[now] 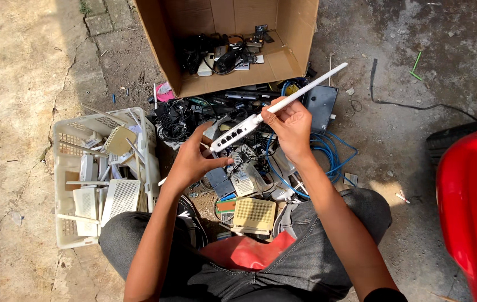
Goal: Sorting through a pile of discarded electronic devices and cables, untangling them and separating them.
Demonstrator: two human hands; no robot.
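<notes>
I hold a white router (237, 133) edge-on above a heap of electronics, its row of ports facing me. My left hand (192, 158) cups the router's near end from below. My right hand (289, 124) grips the base of its long white antenna (312, 85), which points up and to the right toward the cardboard box. Both hands are closed on the same device.
An open cardboard box (289, 60) with black adapters and cables stands ahead. A white plastic basket (64, 168) of white routers sits at left. Blue cable (333, 154), black wires and small devices litter the ground. A red object (476, 207) is at right.
</notes>
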